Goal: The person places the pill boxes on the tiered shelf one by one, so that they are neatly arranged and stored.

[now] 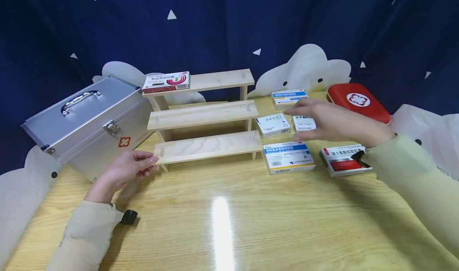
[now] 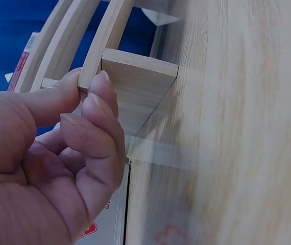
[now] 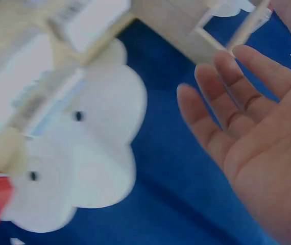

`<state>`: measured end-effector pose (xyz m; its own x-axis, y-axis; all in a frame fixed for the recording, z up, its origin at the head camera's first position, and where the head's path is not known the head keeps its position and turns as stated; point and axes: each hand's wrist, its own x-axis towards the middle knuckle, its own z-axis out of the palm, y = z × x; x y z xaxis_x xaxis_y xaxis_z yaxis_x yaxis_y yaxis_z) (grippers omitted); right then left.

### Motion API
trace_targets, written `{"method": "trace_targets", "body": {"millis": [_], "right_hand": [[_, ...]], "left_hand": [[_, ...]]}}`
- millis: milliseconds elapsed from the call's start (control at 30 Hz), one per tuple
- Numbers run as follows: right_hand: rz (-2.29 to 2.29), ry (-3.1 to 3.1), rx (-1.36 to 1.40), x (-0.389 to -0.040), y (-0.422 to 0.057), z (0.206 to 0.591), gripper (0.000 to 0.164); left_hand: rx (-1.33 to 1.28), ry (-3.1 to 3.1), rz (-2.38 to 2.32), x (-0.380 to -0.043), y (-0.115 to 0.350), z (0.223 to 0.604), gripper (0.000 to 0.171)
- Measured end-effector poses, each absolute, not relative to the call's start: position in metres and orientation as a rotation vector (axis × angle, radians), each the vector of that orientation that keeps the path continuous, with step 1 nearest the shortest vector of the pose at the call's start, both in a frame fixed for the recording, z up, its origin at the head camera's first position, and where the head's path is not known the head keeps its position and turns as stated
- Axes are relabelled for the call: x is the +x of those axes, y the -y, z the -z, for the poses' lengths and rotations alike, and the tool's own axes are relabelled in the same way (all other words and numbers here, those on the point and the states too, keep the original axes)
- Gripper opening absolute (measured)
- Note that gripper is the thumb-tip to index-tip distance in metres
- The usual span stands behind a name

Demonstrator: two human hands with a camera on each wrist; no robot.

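Note:
My left hand (image 1: 130, 168) pinches the left end of the lowest step of a three-tier wooden rack (image 1: 211, 146); the left wrist view shows thumb and fingertips on the board's corner (image 2: 90, 76). Over the medicine boxes right of the rack hovers my right hand (image 1: 324, 119), its fingers extended and its palm (image 3: 273, 158) bare. Beneath and beside it lie a white box (image 1: 273, 124), another white box (image 1: 304, 123) partly hidden by the hand, and a blue-and-white box (image 1: 288, 157). A red-and-white medicine box (image 1: 166, 81) sits at the left of the top step.
A silver metal case (image 1: 93, 123) stands left of the rack. Farther right are a second blue-and-white box (image 1: 283, 99), a red-and-white box (image 1: 346, 161) near my right sleeve, and a red first-aid pouch (image 1: 358, 101). A dark blue curtain (image 1: 215, 28) hangs behind the table.

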<state>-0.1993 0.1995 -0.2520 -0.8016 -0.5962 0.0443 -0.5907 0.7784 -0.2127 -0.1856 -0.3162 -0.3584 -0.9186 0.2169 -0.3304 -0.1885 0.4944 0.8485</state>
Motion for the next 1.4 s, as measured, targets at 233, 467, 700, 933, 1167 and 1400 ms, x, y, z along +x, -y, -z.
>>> {"method": "trace_targets", "body": {"millis": [233, 467, 700, 933, 1167, 1400], "right_hand": [[0.363, -2.899, -0.917, -0.187, -0.233, 0.296, 0.076], [0.316, -2.861, -0.929, -0.183, -0.249, 0.323, 0.084], [0.28, -2.861, -0.931, -0.188, -0.255, 0.332, 0.087], [0.269, -2.849, -0.915, -0.194, -0.257, 0.339, 0.091], [0.22, -2.807, -0.865, -0.198, -0.251, 0.341, 0.096], [0.148, -2.794, -0.818, -0.203, -0.246, 0.344, 0.1]], "left_hand": [[0.006, -2.342, -1.408, -0.184, 0.316, 0.355, 0.046], [-0.003, -2.348, -1.391, -0.183, 0.316, 0.354, 0.046], [-0.014, -2.35, -1.392, -0.183, 0.316, 0.354, 0.045], [-0.024, -2.317, -1.429, -0.184, 0.315, 0.356, 0.043], [-0.003, -2.326, -1.42, -0.184, 0.317, 0.357, 0.044], [-0.009, -2.326, -1.419, -0.184, 0.316, 0.355, 0.045]]}}
